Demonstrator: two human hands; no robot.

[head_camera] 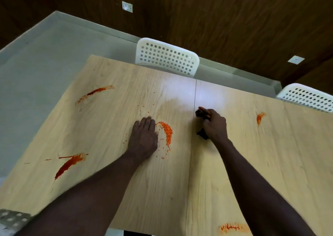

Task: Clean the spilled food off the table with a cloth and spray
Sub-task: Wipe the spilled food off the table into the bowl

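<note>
While our left hand (144, 136) lay flat beside orange spilled crumbs (166, 131) on the pale wooden surface (108, 190), our right hand (215, 125) clutched a dark crumpled cloth (201, 113); crumb-gathering step, we judged; next, wiping red smears (70, 163).

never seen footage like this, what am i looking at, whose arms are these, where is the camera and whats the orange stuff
There is no machine here. A person wears one camera on the head, and it looks down at their own two arms. The left hand lies flat on the wooden table, beside a heap of small orange grains. The right hand grips a bunched dark cloth. Red-orange smears mark the table at far left, near left, right and the near edge. Two white chairs stand behind it. No spray bottle is in view.
</note>
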